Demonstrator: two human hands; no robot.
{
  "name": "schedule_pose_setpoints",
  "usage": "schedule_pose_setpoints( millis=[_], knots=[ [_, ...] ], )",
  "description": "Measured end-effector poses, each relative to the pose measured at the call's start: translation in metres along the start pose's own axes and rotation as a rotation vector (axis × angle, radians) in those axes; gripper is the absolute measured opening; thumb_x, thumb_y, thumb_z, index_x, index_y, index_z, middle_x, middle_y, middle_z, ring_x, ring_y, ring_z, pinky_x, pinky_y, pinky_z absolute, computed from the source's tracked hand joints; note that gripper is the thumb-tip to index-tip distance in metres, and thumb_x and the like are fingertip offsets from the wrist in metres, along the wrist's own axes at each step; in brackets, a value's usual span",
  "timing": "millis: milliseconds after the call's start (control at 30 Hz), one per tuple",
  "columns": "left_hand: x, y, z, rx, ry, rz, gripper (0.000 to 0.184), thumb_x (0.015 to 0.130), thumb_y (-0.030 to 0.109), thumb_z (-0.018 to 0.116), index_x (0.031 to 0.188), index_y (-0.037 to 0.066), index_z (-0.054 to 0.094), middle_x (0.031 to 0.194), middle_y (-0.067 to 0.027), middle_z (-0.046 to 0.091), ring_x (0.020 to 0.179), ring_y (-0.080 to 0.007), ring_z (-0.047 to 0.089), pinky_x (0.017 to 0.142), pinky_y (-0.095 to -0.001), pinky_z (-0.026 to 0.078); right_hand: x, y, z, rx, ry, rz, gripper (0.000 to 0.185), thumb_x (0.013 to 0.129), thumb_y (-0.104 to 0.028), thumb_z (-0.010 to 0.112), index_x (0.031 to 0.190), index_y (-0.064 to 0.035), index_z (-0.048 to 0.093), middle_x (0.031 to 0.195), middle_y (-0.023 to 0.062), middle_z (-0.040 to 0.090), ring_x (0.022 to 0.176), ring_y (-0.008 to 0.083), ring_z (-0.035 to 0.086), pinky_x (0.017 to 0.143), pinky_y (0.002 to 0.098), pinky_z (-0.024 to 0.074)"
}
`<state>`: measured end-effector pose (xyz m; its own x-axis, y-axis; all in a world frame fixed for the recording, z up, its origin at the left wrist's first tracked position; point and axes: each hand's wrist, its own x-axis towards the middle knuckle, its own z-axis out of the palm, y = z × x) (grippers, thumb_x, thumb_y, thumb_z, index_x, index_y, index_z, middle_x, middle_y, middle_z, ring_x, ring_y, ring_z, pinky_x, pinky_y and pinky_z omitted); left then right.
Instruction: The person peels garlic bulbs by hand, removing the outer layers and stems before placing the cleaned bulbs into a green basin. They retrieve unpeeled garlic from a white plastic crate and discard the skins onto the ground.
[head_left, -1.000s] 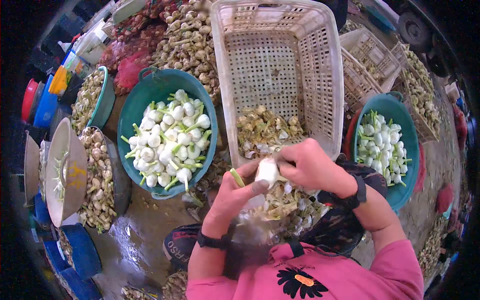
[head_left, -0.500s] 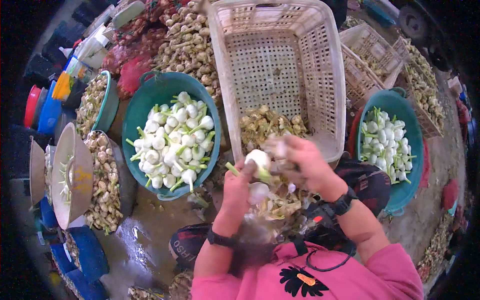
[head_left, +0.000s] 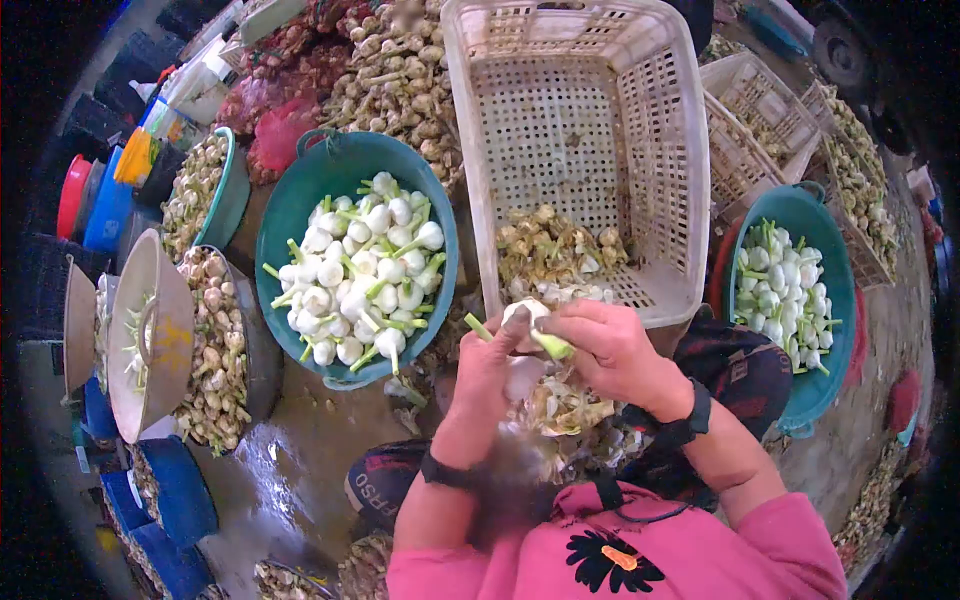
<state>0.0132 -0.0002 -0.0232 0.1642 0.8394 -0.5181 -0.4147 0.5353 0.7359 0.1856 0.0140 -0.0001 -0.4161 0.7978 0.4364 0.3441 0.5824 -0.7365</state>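
Beside the plastic crate (head_left: 660, 140), a white garlic bulb (head_left: 527, 313) held from both sides

The left hand (head_left: 485, 365) curls around the bulb, thumb pressed against it; a second green stalk (head_left: 478, 326) pokes out past that hand, its own bulb impossible to make out. Fingers of the right hand (head_left: 607, 342) are bunched narrowly on the bulb's other side, near its green stem (head_left: 553, 346). Papery garlic skins (head_left: 562, 408) lie below. Two green basins (head_left: 300, 180) of white garlic (head_left: 350, 275) flank the crate.
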Motion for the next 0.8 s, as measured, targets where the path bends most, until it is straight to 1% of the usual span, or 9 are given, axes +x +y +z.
schedule_pose_setpoints(
  millis=[33, 67, 167, 367, 467, 567, 667, 767, 800],
  knots=[
    [0.004, -0.004, -0.004, 0.042, -0.005, -0.044, 0.039, 0.087, 0.035, 0.060, 0.103, -0.001, 0.060, 0.082, -0.0056, 0.063, 0.067, -0.0158, 0.062, 0.060, -0.0288, 0.053, 0.000, 0.001, -0.004, 0.014, -0.052, -0.044, 0.027, 0.070, -0.002, 0.064, 0.097, -0.0038, 0.062, 0.079, 0.0143, 0.060, 0.074, 0.0322, 0.059, 0.063, 0.0381, 0.0483],
    [0.003, -0.005, -0.005, -0.021, -0.044, -0.059, 0.040, 0.086, 0.035, 0.061, 0.102, -0.002, 0.059, 0.086, -0.0075, 0.063, 0.071, -0.0154, 0.063, 0.061, -0.0295, 0.054, 0.003, -0.002, -0.009, 0.077, -0.089, 0.047, 0.024, 0.072, -0.004, 0.064, 0.096, -0.0034, 0.063, 0.078, 0.0129, 0.060, 0.074, 0.0296, 0.060, 0.065, 0.0359, 0.0478],
    [0.004, -0.010, -0.004, -0.037, -0.200, 0.053, 0.041, 0.087, 0.035, 0.060, 0.104, -0.003, 0.058, 0.090, -0.0080, 0.064, 0.074, -0.0152, 0.063, 0.063, -0.0299, 0.054, 0.003, 0.007, -0.012, 0.383, -0.056, 0.182, 0.017, 0.075, -0.007, 0.064, 0.090, -0.0017, 0.065, 0.074, 0.0109, 0.060, 0.071, 0.0263, 0.059, 0.065, 0.0326, 0.0469],
    [-0.001, -0.007, 0.006, -0.100, -0.209, 0.011, 0.046, 0.083, 0.037, 0.065, 0.107, -0.002, 0.059, 0.092, -0.0085, 0.064, 0.076, -0.0144, 0.062, 0.063, -0.0280, 0.053, -0.002, -0.001, -0.010, 0.548, 0.010, 0.413, 0.011, 0.080, -0.011, 0.060, 0.082, -0.0008, 0.064, 0.065, 0.0058, 0.054, 0.062, 0.0140, 0.051, 0.056, 0.0282, 0.0391],
    [-0.004, -0.003, 0.011, -0.062, -0.220, 0.001, 0.038, 0.091, 0.032, 0.054, 0.108, -0.002, 0.058, 0.090, -0.0063, 0.064, 0.074, -0.0144, 0.062, 0.064, -0.0277, 0.053, -0.005, -0.005, -0.005, 0.646, 0.107, 0.568, 0.011, 0.081, -0.011, 0.059, 0.079, -0.0006, 0.063, 0.061, 0.0024, 0.049, 0.060, 0.0104, 0.046, 0.053, 0.0273, 0.0363],
    [0.000, -0.002, 0.016, 0.107, -0.087, 0.115, 0.035, 0.090, 0.025, 0.057, 0.112, -0.002, 0.056, 0.091, -0.0046, 0.062, 0.074, -0.0139, 0.061, 0.064, -0.0263, 0.051, -0.001, -0.010, -0.002, 0.604, 0.205, 0.635, 0.013, 0.081, -0.013, 0.060, 0.077, 0.0001, 0.061, 0.060, 0.0033, 0.050, 0.058, 0.0108, 0.046, 0.052, 0.0279, 0.0354],
    [0.006, -0.003, 0.013, 0.635, 0.153, 0.727, 0.036, 0.082, 0.015, 0.066, 0.113, -0.002, 0.056, 0.092, -0.0055, 0.061, 0.073, -0.0136, 0.060, 0.065, -0.0261, 0.050, -0.002, -0.007, -0.006, 0.338, 0.208, 0.553, 0.015, 0.080, -0.015, 0.061, 0.077, 0.0003, 0.059, 0.061, 0.0084, 0.053, 0.056, 0.0167, 0.049, 0.051, 0.0302, 0.0369],
    [-0.010, 0.014, 0.018, 0.991, 0.014, 0.820, 0.040, 0.072, 0.003, 0.068, 0.111, 0.000, 0.059, 0.093, -0.0092, 0.060, 0.071, -0.0164, 0.060, 0.065, -0.0278, 0.049, -0.002, 0.001, -0.013, 0.099, 0.068, 0.283, 0.016, 0.079, -0.015, 0.061, 0.076, 0.0002, 0.058, 0.063, 0.0142, 0.054, 0.056, 0.0263, 0.052, 0.052, 0.0347, 0.0395],
    [-0.010, 0.014, 0.024, 0.989, 0.019, 0.913, 0.038, 0.066, 0.000, 0.067, 0.104, 0.001, 0.063, 0.090, -0.0119, 0.060, 0.070, -0.0203, 0.061, 0.063, -0.0295, 0.049, -0.002, 0.003, -0.013, 0.035, 0.004, 0.173, 0.016, 0.078, -0.016, 0.062, 0.075, 0.0002, 0.058, 0.063, 0.0161, 0.053, 0.057, 0.0297, 0.053, 0.052, 0.0365, 0.0404]
  ],
)
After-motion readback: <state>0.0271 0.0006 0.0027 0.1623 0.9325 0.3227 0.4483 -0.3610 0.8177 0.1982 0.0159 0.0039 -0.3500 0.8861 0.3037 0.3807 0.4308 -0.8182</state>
